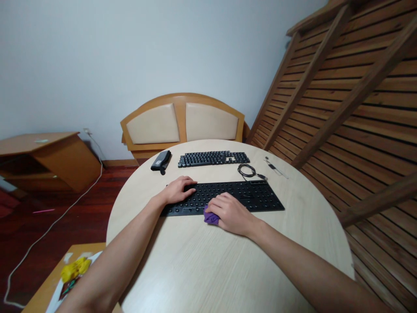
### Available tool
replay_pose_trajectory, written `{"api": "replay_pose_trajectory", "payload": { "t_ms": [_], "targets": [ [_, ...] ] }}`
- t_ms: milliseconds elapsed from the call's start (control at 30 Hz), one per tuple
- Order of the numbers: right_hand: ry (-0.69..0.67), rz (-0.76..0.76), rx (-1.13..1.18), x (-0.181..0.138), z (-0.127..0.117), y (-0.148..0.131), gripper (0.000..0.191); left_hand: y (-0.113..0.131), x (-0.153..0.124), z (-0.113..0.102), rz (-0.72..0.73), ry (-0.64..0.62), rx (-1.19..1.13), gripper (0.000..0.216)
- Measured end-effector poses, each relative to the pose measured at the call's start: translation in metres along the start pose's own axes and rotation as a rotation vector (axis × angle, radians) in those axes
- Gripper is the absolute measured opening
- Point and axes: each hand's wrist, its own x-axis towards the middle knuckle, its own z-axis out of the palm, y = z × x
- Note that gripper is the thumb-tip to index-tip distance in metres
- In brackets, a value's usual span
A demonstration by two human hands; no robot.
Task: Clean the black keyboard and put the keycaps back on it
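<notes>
A black keyboard base [247, 196] without keycaps lies across the middle of the round pale wooden table [195, 265]. My left hand [178, 190] rests on its left end with fingers curled down on it, holding it steady. My right hand [230, 213] is closed on a small purple cloth [210, 217], pressed against the keyboard's front edge near the middle. Behind it lies a second black keyboard [213, 158] with its keycaps on.
A coiled black cable [248, 171] and a small tool [275, 168] lie at the right rear of the table. A dark grey pouch [161, 161] sits at the left rear. A headboard, slatted bed frame, low wooden cabinet and a yellow object on a side surface surround the table.
</notes>
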Motion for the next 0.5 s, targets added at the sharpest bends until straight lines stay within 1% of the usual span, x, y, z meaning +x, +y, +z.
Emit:
{"api": "replay_pose_trajectory", "payload": {
  "t_ms": [67,133,233,333,433,500],
  "targets": [
    [0.053,0.004,0.0,0.002,0.005,0.0,0.016,0.0,0.0,0.0,-0.003,-0.002,-0.003,0.041],
    [0.076,0.009,-0.006,0.006,0.011,-0.002,0.015,0.0,0.0,0.001,-0.005,-0.004,-0.006,0.041],
    [0.02,-0.032,-0.009,0.012,0.016,-0.005,0.012,0.0,0.0,0.001,-0.005,-0.001,-0.01,0.04],
    [-0.044,-0.096,0.022,0.011,0.016,-0.006,0.015,0.0,0.0,0.0,-0.006,0.002,-0.015,0.041],
    [-0.063,-0.116,0.058,0.006,0.011,-0.006,0.016,0.0,0.0,0.0,-0.009,0.005,-0.021,0.04],
    [-0.053,-0.106,0.063,0.003,0.007,-0.005,0.015,-0.001,-0.001,0.0,-0.013,0.007,-0.026,0.04]
  ]
}}
